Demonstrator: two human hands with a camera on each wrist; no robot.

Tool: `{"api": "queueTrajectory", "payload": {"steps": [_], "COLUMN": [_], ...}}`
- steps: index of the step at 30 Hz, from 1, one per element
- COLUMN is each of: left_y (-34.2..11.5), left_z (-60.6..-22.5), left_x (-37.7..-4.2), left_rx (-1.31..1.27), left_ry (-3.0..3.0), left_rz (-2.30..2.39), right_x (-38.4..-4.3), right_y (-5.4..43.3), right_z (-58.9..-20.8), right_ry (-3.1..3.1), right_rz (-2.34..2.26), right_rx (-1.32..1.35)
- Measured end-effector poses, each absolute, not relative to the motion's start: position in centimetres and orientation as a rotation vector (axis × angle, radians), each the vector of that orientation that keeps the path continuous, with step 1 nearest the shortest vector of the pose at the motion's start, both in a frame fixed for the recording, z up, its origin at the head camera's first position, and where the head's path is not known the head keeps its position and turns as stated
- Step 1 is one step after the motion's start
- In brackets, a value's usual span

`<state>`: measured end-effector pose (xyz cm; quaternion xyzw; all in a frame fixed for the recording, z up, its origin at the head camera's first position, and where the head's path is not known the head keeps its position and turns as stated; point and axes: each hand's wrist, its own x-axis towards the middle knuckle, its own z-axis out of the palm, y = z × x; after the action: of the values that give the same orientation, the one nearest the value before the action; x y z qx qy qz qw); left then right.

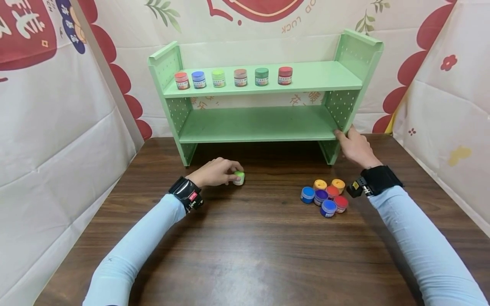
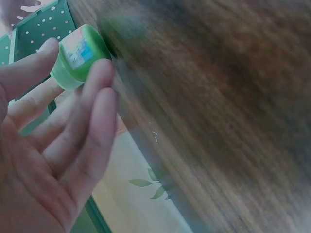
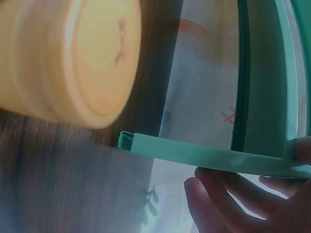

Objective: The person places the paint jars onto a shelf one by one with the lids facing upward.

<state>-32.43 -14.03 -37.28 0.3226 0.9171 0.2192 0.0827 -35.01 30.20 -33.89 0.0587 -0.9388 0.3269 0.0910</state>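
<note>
The left grip [image 1: 217, 172] is nearly closed, pinching a green jar [image 1: 239, 179] at its right end, left of the jar cluster [image 1: 320, 197] on the table [image 1: 249, 238]. The right grip [image 1: 357, 148] curls round the right side of the shelf [image 1: 256, 123].

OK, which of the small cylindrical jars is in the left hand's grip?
The lime-green cylindrical jar pinched by the left hand. It alone is held; the other lime-green jar stands third from left on the green two-tier rack.
</note>
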Motion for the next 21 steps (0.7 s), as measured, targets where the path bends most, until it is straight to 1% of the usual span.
{"api": "queueTrajectory", "payload": {"steps": [14, 21], "left_y": [-13.5, -11.8], "left_z": [-36.5, -33.6], "left_x": [-32.9, -33.3], "left_rx": [0.98, 1.096], "left_ry": [2.76, 2.884], "left_rz": [0.633, 0.623], "right_x": [-34.7, -34.8], "right_y": [30.0, 30.1], "right_z": [-33.5, -33.7], "right_ry": [-2.79, -2.792], "right_rz": [0.964, 0.962], "right_rx": [0.189, 0.2]}}
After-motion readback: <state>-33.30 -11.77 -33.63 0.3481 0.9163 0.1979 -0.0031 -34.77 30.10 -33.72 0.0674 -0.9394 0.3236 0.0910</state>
